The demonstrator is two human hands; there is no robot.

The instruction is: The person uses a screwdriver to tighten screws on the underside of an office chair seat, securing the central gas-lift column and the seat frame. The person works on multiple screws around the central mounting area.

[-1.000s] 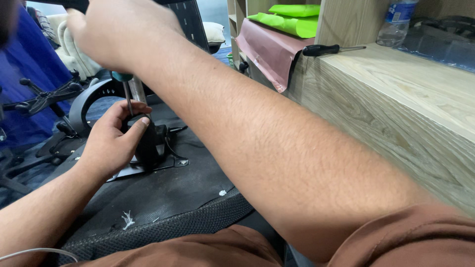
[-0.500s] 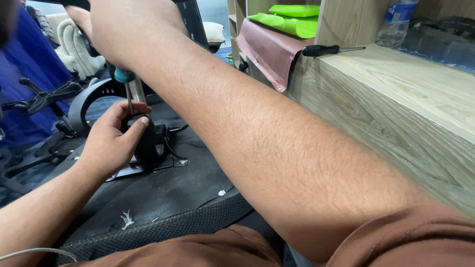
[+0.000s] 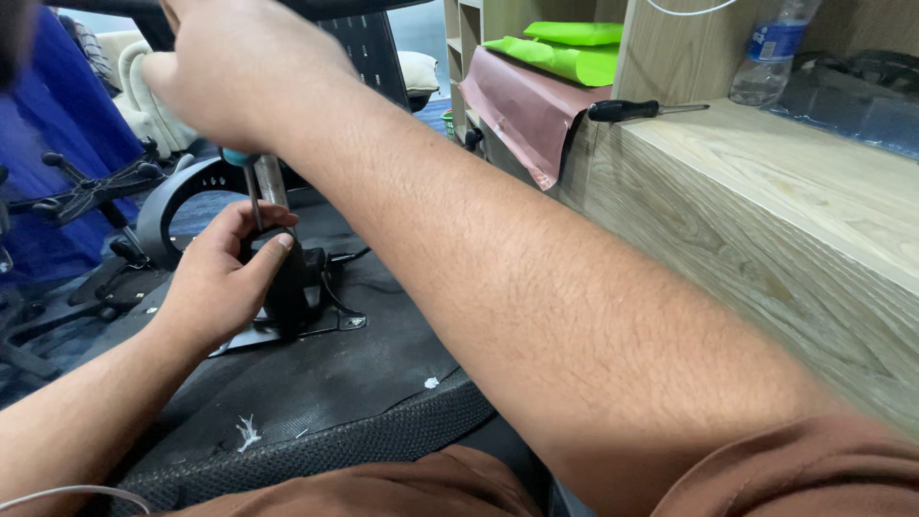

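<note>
A right hand (image 3: 244, 81) is closed around the handle of a screwdriver (image 3: 251, 187), held upright above a black chair mechanism (image 3: 292, 287). The left hand (image 3: 225, 278) wraps that mechanism, fingertips pinching the shaft. The mechanism sits on an upturned seat base (image 3: 316, 393).

Light wooden desk (image 3: 766, 182) and shelves (image 3: 670, 57) at right, brightly lit

Right hand (image 3: 244, 81) atop an upright screwdriver (image 3: 251, 191), left hand (image 3: 225, 278) steadying its shaft on a black bracket (image 3: 297, 297)
</note>
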